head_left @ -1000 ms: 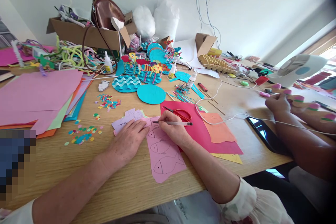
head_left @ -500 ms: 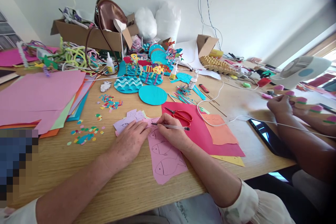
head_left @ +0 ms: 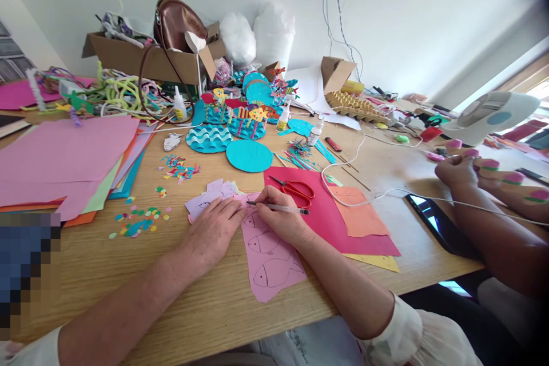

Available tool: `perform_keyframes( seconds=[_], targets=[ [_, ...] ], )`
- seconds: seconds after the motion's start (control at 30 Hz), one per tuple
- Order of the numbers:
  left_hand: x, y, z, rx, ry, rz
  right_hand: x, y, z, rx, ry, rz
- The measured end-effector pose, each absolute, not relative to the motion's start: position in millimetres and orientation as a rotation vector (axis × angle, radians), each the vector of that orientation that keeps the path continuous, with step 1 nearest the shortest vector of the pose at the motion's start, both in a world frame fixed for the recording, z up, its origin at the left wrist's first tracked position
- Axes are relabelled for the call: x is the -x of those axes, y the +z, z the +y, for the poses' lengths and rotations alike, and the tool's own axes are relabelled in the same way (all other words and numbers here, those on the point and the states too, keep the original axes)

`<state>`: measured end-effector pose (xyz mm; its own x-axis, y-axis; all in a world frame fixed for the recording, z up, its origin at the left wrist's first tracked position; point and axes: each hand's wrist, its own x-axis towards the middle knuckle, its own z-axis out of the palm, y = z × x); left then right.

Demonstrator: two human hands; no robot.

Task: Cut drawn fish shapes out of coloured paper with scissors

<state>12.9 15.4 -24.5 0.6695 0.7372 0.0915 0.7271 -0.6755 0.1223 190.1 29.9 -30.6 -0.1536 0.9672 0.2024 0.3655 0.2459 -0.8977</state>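
Note:
A strip of pink paper (head_left: 274, 271) with several fish drawn in dark lines lies in front of me on the wooden table. My right hand (head_left: 281, 214) grips a pen (head_left: 285, 207), its tip on the paper's upper part. Flat across the strip's upper left edge rests my left hand (head_left: 217, 226), fingers stretched out. Lilac paper pieces (head_left: 203, 201) with drawings stick out beyond its fingertips. Just right of my right hand, red-handled scissors (head_left: 298, 190) lie on a red sheet (head_left: 326, 223). My hands cover part of the top drawing.
Coloured paper sheets (head_left: 64, 160) are stacked at left, near scattered paper dots (head_left: 141, 222). Behind stand glue bottles (head_left: 179, 105), blue paper fish crafts (head_left: 246, 126) and a cardboard box (head_left: 141, 57). A white cable (head_left: 394, 190) crosses towards a phone (head_left: 433, 223) and another person's hand (head_left: 458, 171).

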Motion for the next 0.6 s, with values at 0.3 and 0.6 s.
perform_keyframes(
  seconds=[0.3,0.6],
  targets=[
    [-11.5,-25.5,14.5,-2.777,0.194,1.244,-189.8,-29.7,29.2,1.270,0.872,-1.711],
    [-11.4,-28.4,16.0,-2.806,0.183,1.240,-189.8,-29.1,29.0,1.278,0.879,-1.711]
  ],
)
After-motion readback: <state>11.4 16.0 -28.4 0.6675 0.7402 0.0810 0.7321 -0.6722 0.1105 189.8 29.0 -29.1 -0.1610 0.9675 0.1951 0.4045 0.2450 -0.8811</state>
